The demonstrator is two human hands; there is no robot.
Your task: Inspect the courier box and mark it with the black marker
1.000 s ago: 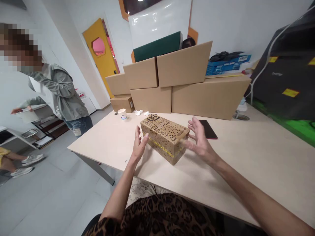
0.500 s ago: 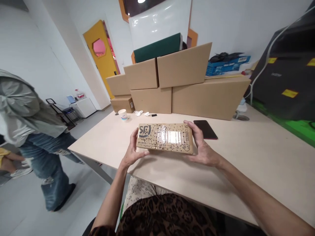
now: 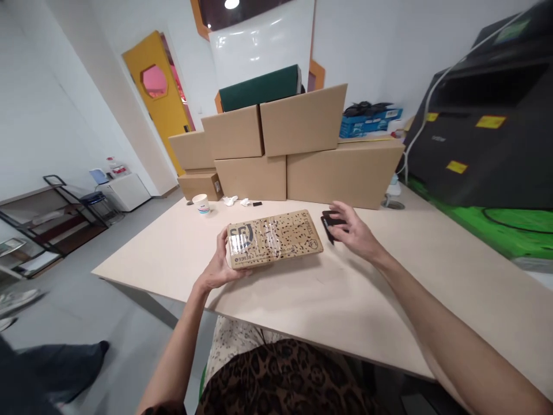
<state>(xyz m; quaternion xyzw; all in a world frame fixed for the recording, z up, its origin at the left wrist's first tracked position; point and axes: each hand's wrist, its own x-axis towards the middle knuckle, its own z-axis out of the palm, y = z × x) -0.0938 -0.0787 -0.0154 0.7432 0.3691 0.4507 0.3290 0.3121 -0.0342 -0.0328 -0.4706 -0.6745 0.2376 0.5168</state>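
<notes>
Head view: the left hand (image 3: 219,266) grips one end of a speckled cardboard box (image 3: 276,239) tilted over the table (image 3: 432,259); the right hand (image 3: 355,233), fingers parted, hangs at a flat black device (image 3: 327,223) near the other end, contact unclear. The table's near edge runs under both forearms, its top stretches rightward, cartons (image 3: 341,176) wall the back. The oblong box looks glossy, the tabletop smooth and pale, the cartons plain brown

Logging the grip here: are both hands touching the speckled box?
No, only the left hand holds the speckled box, while a gap shows between it and the right hand.
</notes>
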